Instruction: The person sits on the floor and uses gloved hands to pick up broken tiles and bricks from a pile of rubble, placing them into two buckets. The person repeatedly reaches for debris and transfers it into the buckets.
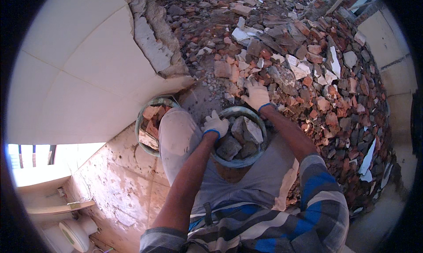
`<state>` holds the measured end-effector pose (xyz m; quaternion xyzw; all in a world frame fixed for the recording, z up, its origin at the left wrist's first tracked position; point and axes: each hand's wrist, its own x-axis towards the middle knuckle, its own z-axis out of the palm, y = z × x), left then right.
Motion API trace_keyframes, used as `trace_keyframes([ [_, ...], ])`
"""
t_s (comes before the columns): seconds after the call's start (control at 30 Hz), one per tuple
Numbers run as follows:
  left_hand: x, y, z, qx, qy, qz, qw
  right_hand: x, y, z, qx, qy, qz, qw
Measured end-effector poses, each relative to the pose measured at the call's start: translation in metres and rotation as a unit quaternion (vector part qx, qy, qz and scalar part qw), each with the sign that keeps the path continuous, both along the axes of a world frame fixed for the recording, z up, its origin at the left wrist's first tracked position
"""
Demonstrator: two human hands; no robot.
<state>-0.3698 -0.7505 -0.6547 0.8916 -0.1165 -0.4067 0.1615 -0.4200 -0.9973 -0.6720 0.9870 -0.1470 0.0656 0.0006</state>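
My left hand (215, 124), in a pale work glove with a blue cuff, is at the left rim of a bucket (241, 164) between my legs. Its fingers look apart, and I see nothing in them; their tips are partly hidden. Large grey stone chunks (230, 148) and a paler broken piece (252, 130) fill that bucket. Beyond its far right side, my right hand (256, 95), gloved the same way, reaches down onto the rubble heap (324, 104). The right fingers are spread over small broken pieces, gripping none that I can make out.
A second bucket (139, 138) holding broken bricks (152, 120) stands left of my knee. Further left rises a pale wall (83, 68) with a ragged broken edge. Brick, stone and white tile shards spread ahead and right. A white toilet (75, 233) is at lower left.
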Motion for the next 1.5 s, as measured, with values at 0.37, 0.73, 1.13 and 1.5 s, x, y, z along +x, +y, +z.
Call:
trace_keyframes([
  [0.37,-0.001,0.001,0.002,0.002,-0.013,0.000,1.000,0.029,-0.027,-0.026,-0.099,0.032,-0.009,0.995],
  [0.73,0.000,0.000,-0.004,-0.008,-0.007,-0.001,1.000,-0.061,-0.074,0.045,0.620,-0.213,-0.315,0.687],
  [1.13,0.006,0.002,-0.017,-0.033,0.037,0.005,0.999,-0.167,0.002,0.111,0.670,-0.205,-0.272,0.660],
  [1.5,0.028,-0.006,-0.038,-0.225,0.162,0.102,0.955,-0.176,0.118,0.170,0.676,-0.204,-0.282,0.650],
])
